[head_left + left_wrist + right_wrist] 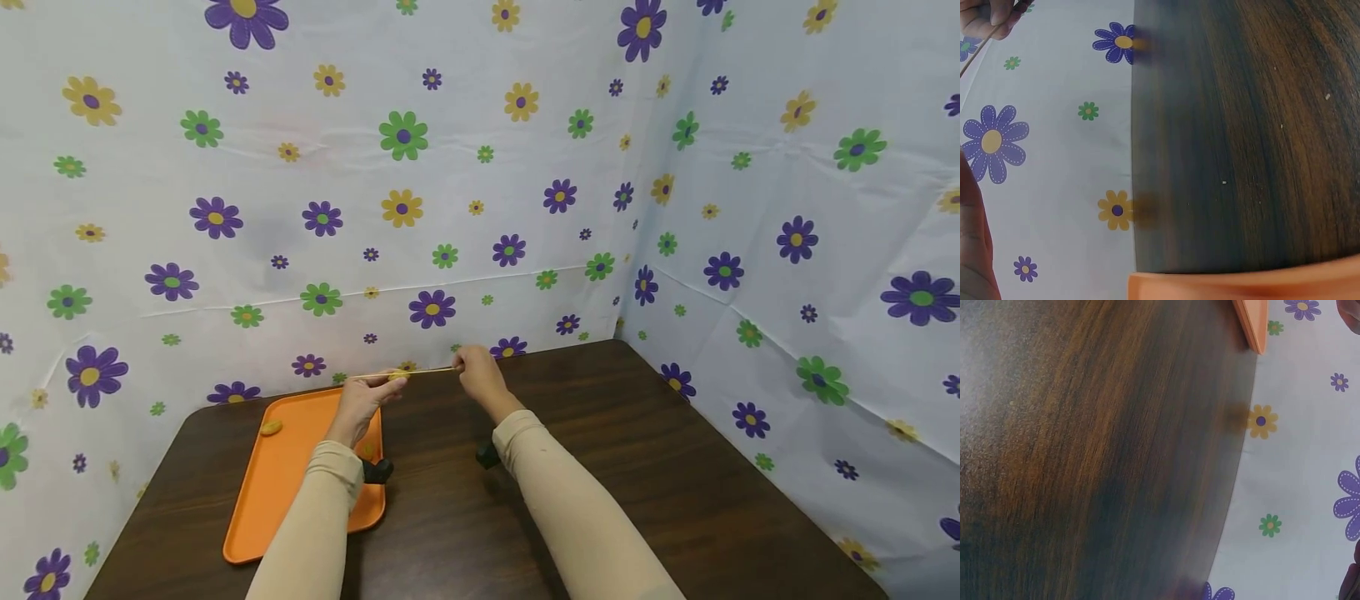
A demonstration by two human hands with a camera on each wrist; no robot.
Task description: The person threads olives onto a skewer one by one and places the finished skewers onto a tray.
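A thin tan stick [431,370], like a skewer, spans the gap between both hands above the table's far side. My right hand [480,377] pinches its right end, fingers curled. My left hand [365,402] is raised over the tray's right side, thumb and fingers around the stick, whose tip shows past them on the left. Yellow shows at the left fingertips, before a yellow printed flower; I cannot tell whether a piece is held there. In the left wrist view the stick [975,53] slants down from the right hand's fingers [999,28].
An orange tray [258,500] lies at the left of the dark wooden table [600,450]. A yellowish oval piece [272,427] sits near its far left edge, and another yellowish piece [367,451] shows beside the left wrist. Flower-printed cloth [450,192] hangs behind and at the right.
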